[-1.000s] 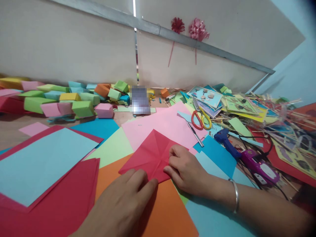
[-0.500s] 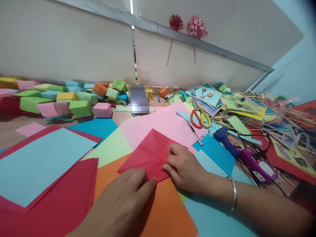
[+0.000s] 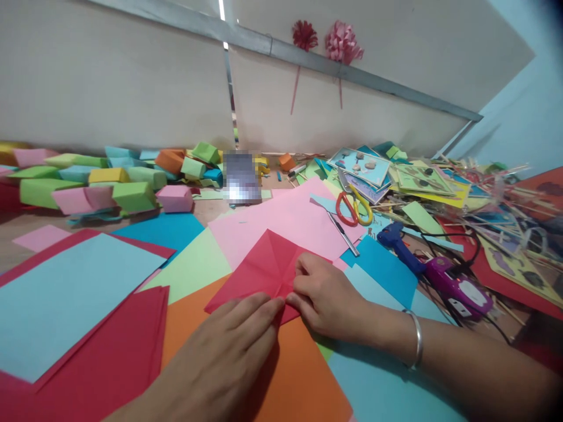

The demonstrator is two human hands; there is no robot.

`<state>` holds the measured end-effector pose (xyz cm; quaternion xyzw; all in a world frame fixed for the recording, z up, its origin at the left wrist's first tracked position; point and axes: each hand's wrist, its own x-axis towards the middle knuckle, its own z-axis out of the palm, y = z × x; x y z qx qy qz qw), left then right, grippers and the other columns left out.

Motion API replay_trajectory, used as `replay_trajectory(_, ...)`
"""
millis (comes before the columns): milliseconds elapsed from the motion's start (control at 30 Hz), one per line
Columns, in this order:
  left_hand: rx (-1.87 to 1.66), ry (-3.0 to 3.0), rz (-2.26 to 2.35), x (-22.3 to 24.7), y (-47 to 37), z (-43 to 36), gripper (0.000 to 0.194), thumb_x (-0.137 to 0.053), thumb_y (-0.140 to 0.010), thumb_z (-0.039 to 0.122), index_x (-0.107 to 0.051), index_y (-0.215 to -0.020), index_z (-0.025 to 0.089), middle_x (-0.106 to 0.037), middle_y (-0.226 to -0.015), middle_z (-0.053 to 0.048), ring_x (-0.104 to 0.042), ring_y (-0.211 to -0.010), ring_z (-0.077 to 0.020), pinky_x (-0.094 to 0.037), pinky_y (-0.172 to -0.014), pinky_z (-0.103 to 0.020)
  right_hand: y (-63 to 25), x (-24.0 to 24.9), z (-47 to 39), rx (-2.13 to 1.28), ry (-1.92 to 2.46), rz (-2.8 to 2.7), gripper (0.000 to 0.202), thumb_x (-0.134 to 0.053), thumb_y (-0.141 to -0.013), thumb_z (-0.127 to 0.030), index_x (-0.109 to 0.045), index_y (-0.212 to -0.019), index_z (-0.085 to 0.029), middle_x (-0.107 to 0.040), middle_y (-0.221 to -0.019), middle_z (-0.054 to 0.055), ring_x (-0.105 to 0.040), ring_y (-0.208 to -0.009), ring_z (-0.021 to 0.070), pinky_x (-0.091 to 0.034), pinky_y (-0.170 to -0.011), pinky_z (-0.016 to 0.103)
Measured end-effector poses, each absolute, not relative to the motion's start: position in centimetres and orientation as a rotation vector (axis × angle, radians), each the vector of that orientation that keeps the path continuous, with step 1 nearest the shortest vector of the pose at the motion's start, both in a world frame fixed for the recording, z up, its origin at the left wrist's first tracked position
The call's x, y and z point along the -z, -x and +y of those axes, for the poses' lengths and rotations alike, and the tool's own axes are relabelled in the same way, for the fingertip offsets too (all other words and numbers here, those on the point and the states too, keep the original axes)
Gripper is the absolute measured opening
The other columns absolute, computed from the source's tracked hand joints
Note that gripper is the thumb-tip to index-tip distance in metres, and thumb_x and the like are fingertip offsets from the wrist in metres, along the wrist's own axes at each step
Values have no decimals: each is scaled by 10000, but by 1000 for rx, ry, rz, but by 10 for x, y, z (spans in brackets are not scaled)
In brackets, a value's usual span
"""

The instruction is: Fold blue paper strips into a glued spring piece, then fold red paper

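A red square of paper (image 3: 264, 258) with crease lines meeting near its middle lies on an orange sheet (image 3: 303, 375). My left hand (image 3: 237, 334) covers its near edge, fingers close together and fingertips at the crease; the thumb's grip is partly hidden. On the right part of the same paper, my right hand (image 3: 325, 293) is closed, thumb and curled fingers pinching a fold near the centre. The fingertips of both hands almost meet. A silver bangle (image 3: 414, 340) circles the right wrist.
Left lie light blue (image 3: 79, 293) and red sheets (image 3: 114, 340); folded paper boxes (image 3: 136, 196) line the back. Red-and-yellow scissors (image 3: 354, 205), a craft knife (image 3: 343, 233) and a purple-blue glue gun (image 3: 457, 287) with its cable lie right. Cards and sticks are heaped beyond.
My left hand has slid slightly up and right along the red paper, its fingers now straighter and nearer the right fingertips. My right hand keeps its pinch. The view has shifted slightly.
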<state>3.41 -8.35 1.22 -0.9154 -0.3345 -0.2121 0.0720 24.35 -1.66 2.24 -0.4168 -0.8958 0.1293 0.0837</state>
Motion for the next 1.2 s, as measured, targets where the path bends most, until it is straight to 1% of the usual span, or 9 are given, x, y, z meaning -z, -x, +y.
replay_trajectory(167, 433, 2888, -1123, -21, -40, -74, 436, -426, -828, 71, -734, -1106, 206, -765, -1130, -81, -678, -1064, -259, -560, -882, -396, -245, -27, -17, -359, 1302, -2691, 270, -608, -957, -334, -617, -767, -142, -540, -875, 60, -453, -793, 172, -322, -649, 292)
replay_trajectory(367, 471, 2881, -1082, -21, -40, -73, 377, -434, -842, 70, -740, -1013, 209, -766, -1108, -75, -682, -1006, -258, -524, -861, -407, -256, -42, -2, -444, 1435, -2744, 418, -782, -799, -503, -575, -845, -143, -539, -934, 55, -456, -791, 165, -321, -628, 267)
replay_trajectory(633, 645, 2843, -1016, -22, -42, -71, 299, -411, -891, 99, -684, -834, 206, -752, -995, -62, -657, -902, -224, -452, -811, -382, -278, -55, 12, -790, 1379, -2791, 343, -832, -790, -320, -531, -761, -159, -498, -938, 17, -466, -777, 125, -336, -635, 233)
replay_trajectory(733, 579, 2927, -1094, -20, -52, -67, 218, -488, -936, 251, -687, -1022, 233, -693, -869, -24, -600, -750, -205, -428, -759, -383, -278, -54, 12, -786, 1342, -2807, 317, -811, -812, -334, -553, -764, -157, -490, -936, 18, -467, -778, 127, -332, -634, 238)
replay_trajectory(833, 444, 2930, -1106, -15, -58, -62, 360, -570, -925, 328, -612, -1278, 277, -640, -837, -1, -579, -745, -212, -402, -812, -420, -278, -54, 11, -755, 1328, -2828, 306, -803, -818, -339, -572, -751, -150, -483, -919, 20, -470, -781, 133, -330, -632, 243)
replay_trajectory(900, 396, 2905, -1141, -14, -59, -61, 393, -588, -912, 304, -603, -1305, 297, -632, -845, -2, -597, -790, -226, -374, -872, -460, -277, -54, 11, -737, 1343, -2832, 290, -800, -820, -323, -584, -742, -145, -483, -914, 24, -471, -773, 134, -330, -627, 246)
replay_trajectory(967, 382, 2879, -1168, -15, -59, -62, 358, -583, -897, 280, -645, -1249, 306, -649, -848, -3, -619, -823, -241, -350, -910, -492, -278, -53, 11, -732, 1335, -2829, 278, -797, -821, -318, -596, -743, -143, -486, -919, 29, -475, -774, 137, -334, -627, 248)
replay_trajectory(1067, 386, 2848, -1125, -22, -54, -66, 246, -535, -885, 224, -724, -1033, 279, -708, -862, -8, -642, -805, -240, -380, -838, -457, -278, -52, 12, -743, 1295, -2825, 278, -799, -821, -316, -595, -745, -143, -486, -930, 31, -481, -787, 139, -349, -645, 245)
replay_trajectory(1200, 364, 2811, -973, -30, -40, -71, 275, -494, -899, 195, -756, -954, 262, -776, -1077, -19, -690, -950, -240, -432, -806, -409, -278, -53, 12, -789, 1307, -2818, 309, -809, -814, -305, -564, -720, -141, -477, -927, 29, -489, -794, 134, -372, -666, 236)
